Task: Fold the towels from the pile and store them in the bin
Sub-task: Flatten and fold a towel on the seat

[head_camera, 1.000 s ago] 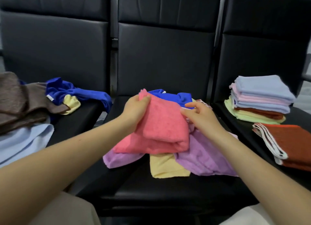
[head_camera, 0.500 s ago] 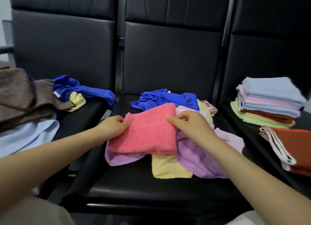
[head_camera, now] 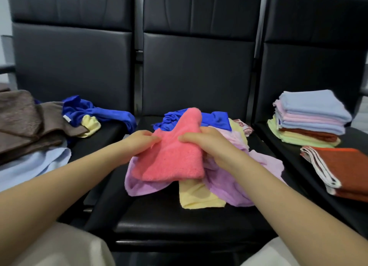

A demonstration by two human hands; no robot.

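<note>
Three black padded chairs stand side by side. The middle chair (head_camera: 199, 76) has its backrest beyond the fingers (head_camera: 189, 139) and its seat beneath them. The left chair (head_camera: 73, 66) and right chair (head_camera: 314, 62) flank them. Beige trousers (head_camera: 65, 245) show nearer than the fingers, and a pale wall (head_camera: 5, 10) shows far to their left.

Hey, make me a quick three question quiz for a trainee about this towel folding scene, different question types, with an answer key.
1. True or false: both hands grip the pink towel.
2. Which towel tops the folded stack on the right seat? A) rust B) pale blue C) yellow
3. Fill in: the brown towels lie on the ______ seat.

Key:
1. True: the left hand and right hand each pinch its upper part.
2. B.
3. Left.
</note>
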